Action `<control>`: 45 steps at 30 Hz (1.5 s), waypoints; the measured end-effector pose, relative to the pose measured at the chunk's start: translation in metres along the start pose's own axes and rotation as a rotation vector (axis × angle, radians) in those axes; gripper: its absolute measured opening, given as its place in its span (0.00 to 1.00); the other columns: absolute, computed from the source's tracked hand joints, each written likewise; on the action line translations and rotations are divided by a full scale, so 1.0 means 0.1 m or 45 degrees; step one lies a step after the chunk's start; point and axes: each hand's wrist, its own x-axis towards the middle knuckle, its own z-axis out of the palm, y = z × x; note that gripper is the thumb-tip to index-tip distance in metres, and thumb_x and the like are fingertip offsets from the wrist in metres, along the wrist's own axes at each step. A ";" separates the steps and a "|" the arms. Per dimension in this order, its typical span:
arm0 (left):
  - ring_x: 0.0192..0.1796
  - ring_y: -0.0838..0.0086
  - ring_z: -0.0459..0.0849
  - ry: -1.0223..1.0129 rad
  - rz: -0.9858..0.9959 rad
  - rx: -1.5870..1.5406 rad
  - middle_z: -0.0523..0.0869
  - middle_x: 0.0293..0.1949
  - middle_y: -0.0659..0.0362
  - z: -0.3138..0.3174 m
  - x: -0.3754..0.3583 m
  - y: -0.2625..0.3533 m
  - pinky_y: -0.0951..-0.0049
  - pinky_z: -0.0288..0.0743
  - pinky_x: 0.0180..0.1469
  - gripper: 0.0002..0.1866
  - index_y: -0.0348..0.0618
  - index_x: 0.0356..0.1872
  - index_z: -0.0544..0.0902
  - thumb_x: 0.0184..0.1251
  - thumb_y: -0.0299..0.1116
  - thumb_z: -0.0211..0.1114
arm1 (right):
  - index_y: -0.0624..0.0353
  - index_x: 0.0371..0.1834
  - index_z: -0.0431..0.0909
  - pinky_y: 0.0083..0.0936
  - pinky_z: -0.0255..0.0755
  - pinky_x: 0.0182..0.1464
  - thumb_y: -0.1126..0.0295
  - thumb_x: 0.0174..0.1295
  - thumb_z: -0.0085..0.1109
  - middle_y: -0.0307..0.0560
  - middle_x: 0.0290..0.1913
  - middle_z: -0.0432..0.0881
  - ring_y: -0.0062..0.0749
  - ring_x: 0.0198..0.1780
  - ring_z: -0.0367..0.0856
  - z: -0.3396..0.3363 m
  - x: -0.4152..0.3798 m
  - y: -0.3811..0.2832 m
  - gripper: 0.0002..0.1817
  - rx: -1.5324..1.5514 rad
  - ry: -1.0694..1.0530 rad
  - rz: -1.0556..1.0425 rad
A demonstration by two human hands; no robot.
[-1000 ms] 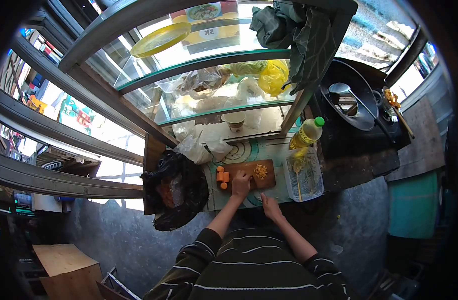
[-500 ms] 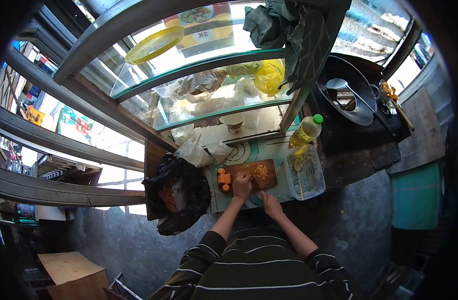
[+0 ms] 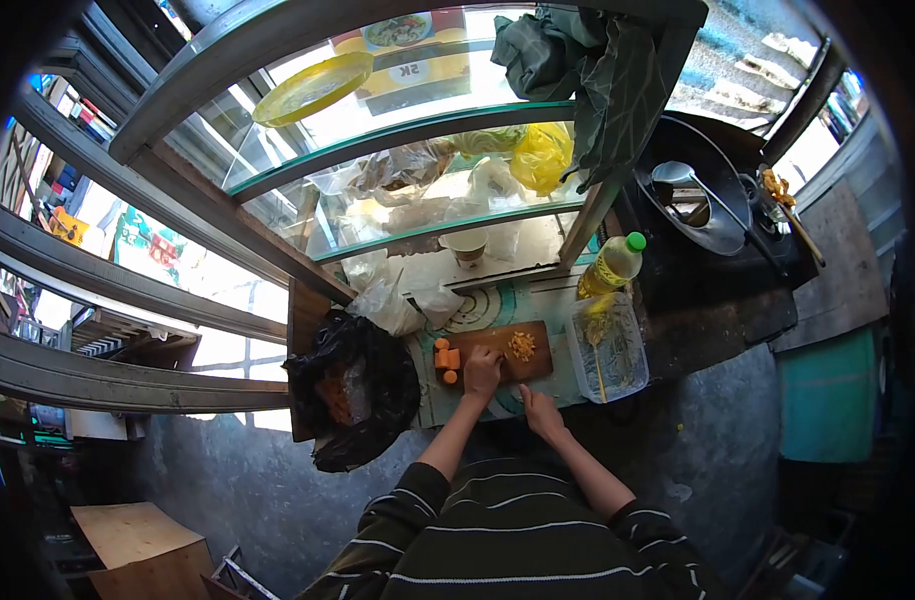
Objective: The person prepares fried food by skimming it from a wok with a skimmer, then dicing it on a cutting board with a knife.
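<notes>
A brown wooden cutting board (image 3: pixel 540 362) lies on the counter. Its left end bears several orange carrot chunks (image 3: pixel 448 360); toward the right is a small heap of finely chopped carrot (image 3: pixel 522 345). My left hand (image 3: pixel 482 372) rests on the middle of the board, fingers bent and pressed together at the tips; whatever is under them is hidden. By the board's front edge, my right hand (image 3: pixel 544 412) is closed, its index finger pointing forward, around something too small and hidden to name.
Right of the board stands a clear plastic tub (image 3: pixel 635 372) with a yellow-handled utensil, and behind it an oil bottle (image 3: pixel 618 262). A black plastic bag (image 3: pixel 393 380) sits at left. Glass shelving (image 3: pixel 408 238) rises behind; a wok (image 3: pixel 668 150) with a ladle sits at far right.
The camera view has shifted very slightly. Both hands stay in nearly the same place at the board, and the carrot chunks and chopped heap look the same.
</notes>
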 end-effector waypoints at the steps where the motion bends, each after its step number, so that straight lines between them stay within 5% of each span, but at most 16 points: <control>1: 0.35 0.62 0.76 -0.004 -0.004 0.002 0.78 0.27 0.55 0.00 -0.02 0.00 0.67 0.72 0.37 0.04 0.39 0.24 0.81 0.45 0.25 0.63 | 0.66 0.33 0.77 0.49 0.64 0.46 0.48 0.65 0.28 0.68 0.36 0.75 0.62 0.44 0.70 0.01 0.00 0.01 0.32 -0.019 -0.023 -0.003; 10: 0.37 0.60 0.76 -0.043 -0.028 -0.024 0.76 0.28 0.53 0.01 0.02 -0.02 0.66 0.72 0.39 0.04 0.38 0.24 0.80 0.45 0.25 0.63 | 0.72 0.28 0.75 0.46 0.64 0.42 0.50 0.65 0.30 0.70 0.30 0.74 0.63 0.41 0.71 -0.02 0.01 0.03 0.33 0.046 0.014 -0.098; 16: 0.37 0.60 0.75 -0.052 -0.059 -0.010 0.76 0.29 0.52 0.03 0.01 -0.02 0.65 0.71 0.40 0.04 0.36 0.23 0.79 0.45 0.24 0.63 | 0.68 0.34 0.77 0.47 0.64 0.45 0.46 0.64 0.27 0.68 0.37 0.75 0.62 0.44 0.71 -0.02 -0.03 0.02 0.34 0.007 -0.024 -0.006; 45: 0.35 0.58 0.77 -0.048 -0.068 -0.064 0.76 0.28 0.51 0.02 -0.02 -0.03 0.63 0.72 0.38 0.04 0.37 0.25 0.81 0.48 0.26 0.62 | 0.72 0.30 0.76 0.45 0.63 0.45 0.46 0.64 0.29 0.72 0.32 0.74 0.63 0.44 0.71 -0.05 0.10 0.03 0.35 0.115 -0.099 -0.009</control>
